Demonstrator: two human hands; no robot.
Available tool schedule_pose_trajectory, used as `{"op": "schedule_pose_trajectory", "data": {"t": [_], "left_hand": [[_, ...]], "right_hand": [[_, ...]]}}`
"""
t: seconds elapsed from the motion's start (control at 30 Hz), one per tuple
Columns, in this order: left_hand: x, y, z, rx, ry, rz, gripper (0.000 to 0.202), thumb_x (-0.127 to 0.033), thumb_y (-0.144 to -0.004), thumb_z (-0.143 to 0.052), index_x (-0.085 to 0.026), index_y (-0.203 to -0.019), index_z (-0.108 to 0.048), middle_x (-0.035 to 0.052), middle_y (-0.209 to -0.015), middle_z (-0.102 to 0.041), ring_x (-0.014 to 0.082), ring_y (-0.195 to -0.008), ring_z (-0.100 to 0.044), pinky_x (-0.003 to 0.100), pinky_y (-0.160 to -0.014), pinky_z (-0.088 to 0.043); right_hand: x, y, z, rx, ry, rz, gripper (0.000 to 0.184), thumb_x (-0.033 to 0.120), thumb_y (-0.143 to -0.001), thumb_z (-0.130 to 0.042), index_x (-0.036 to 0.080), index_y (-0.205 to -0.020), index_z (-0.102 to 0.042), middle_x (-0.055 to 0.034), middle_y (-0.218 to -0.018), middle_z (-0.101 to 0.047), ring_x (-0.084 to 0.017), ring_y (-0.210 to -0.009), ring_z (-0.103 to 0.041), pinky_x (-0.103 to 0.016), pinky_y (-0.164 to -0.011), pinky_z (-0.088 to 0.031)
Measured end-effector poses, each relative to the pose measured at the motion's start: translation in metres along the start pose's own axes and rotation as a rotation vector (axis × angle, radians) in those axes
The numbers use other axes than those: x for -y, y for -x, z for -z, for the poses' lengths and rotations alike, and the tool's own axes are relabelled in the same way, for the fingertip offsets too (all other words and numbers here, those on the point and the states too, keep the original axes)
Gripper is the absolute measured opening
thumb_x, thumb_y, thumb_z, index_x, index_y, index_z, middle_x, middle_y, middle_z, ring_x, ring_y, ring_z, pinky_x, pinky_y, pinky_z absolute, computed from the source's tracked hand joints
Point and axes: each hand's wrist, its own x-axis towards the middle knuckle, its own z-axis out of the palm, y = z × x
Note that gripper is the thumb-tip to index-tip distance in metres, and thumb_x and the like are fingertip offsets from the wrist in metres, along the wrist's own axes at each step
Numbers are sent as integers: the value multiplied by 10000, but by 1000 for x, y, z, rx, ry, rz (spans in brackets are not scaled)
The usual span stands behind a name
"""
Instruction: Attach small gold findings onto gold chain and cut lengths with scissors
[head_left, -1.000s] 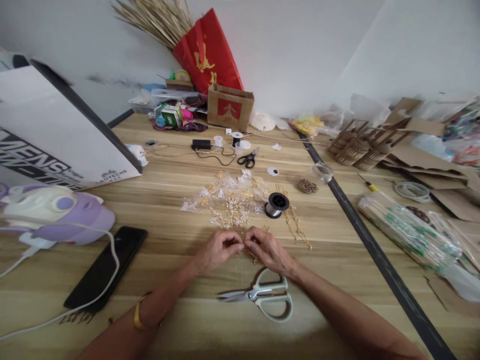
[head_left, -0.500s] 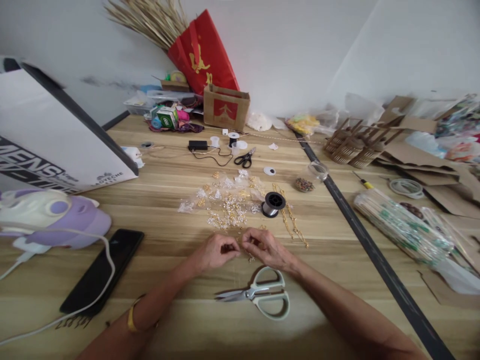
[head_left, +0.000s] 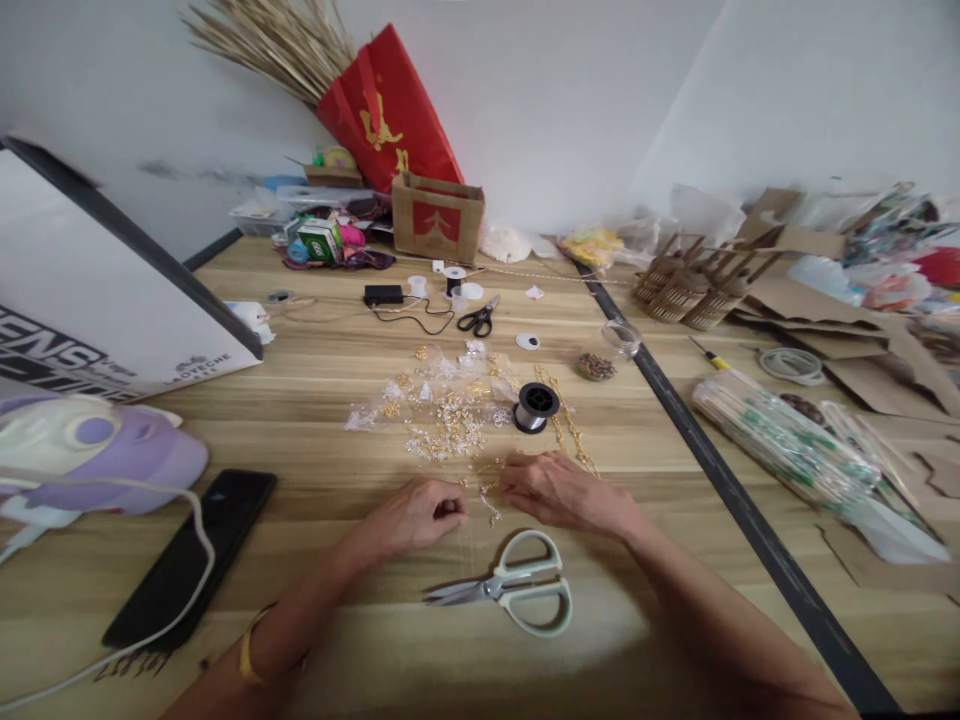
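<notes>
My left hand (head_left: 424, 515) is closed in a pinch, its thumb against the bent forefinger. What sits between those fingertips is too small to make out. Across a short gap, my right hand (head_left: 559, 490) rests low over the table with its fingers curled together, and their tips are hidden. A short beaded strand (head_left: 491, 508) lies just left of the right fingers. Scissors with pale handles (head_left: 536, 595) lie below both hands, blades to the left. Beyond the hands are scattered clear and gold beads (head_left: 454, 425) and a spool of silvery wire (head_left: 534, 412).
Gold chains (head_left: 570, 430) lie behind my right hand. Farther back are black scissors (head_left: 480, 318) and a cup of mixed beads (head_left: 596, 366). A phone (head_left: 191, 560) and a purple-white device (head_left: 112, 450) stand left; packaged sticks (head_left: 787, 430) lie right.
My right hand has moved away from the left, turning palm down, so a gap now separates them. The beaded strand shows more clearly. The whole view has shifted slightly.
</notes>
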Motion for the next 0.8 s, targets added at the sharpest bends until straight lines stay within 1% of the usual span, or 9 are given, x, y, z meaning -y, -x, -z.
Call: {"op": "schedule_pose_trajectory", "data": {"t": [0.1,0.2,0.3,0.47,0.57,0.67,0.73,0.8], "left_hand": [[0,-1,0,-4,1,3,134,-187,-739,-535,-154,-684,-653,-14,-575,-583,104,-516,-468,189,-501,-324],[2,-1,-1,-6,-6,18,130,-182,-730,-534,-154,-691,-655,-12,-578,-588,106,-519,-478,189,-503,-330],[5,-1,-3,-14,-13,13,139,-191,-740,-529,-155,-700,-658,-3,-596,-605,114,-533,-495,194,-517,-344],[4,-1,-2,-16,-19,22,142,-196,-745,-530,-153,-702,-658,-1,-601,-611,116,-537,-499,196,-525,-348],[2,-1,-2,-12,-29,19,142,-192,-745,-529,-149,-697,-656,-1,-593,-604,115,-530,-493,197,-523,-345],[2,-1,-2,-13,-32,12,137,-180,-741,-529,-143,-691,-651,0,-594,-600,113,-530,-490,196,-524,-347],[4,-1,-2,-20,-24,5,135,-180,-742,-529,-143,-693,-650,-4,-594,-595,111,-530,-488,194,-519,-345],[7,-2,-2,-26,-6,1,138,-191,-746,-529,-143,-695,-649,-8,-586,-586,109,-526,-484,190,-509,-342]], "right_hand": [[2,1,-4,6,44,5,152,181,-894,-492,161,-781,-593,-26,-785,-594,-119,-657,-552,-230,-537,-248],[4,-2,-13,41,114,0,196,172,-903,-473,152,-748,-592,-37,-761,-598,-122,-618,-549,-237,-512,-244],[7,-5,-22,73,165,4,177,124,-892,-469,148,-773,-597,-49,-761,-607,-128,-601,-553,-243,-501,-262],[12,-7,-30,72,215,7,173,13,-821,-489,150,-823,-594,-63,-816,-611,-154,-651,-575,-251,-518,-318],[11,-6,-29,73,231,34,178,2,-806,-489,150,-849,-576,-58,-832,-605,-161,-648,-575,-255,-512,-325],[9,-3,-24,62,205,55,148,35,-844,-468,151,-845,-558,-59,-849,-601,-151,-652,-567,-245,-525,-327],[8,-2,-19,26,170,43,133,71,-881,-441,150,-853,-544,-64,-870,-600,-140,-650,-561,-239,-529,-316],[7,-1,-15,-21,112,21,121,118,-910,-423,149,-860,-528,-57,-839,-600,-132,-633,-554,-237,-528,-298]]}}
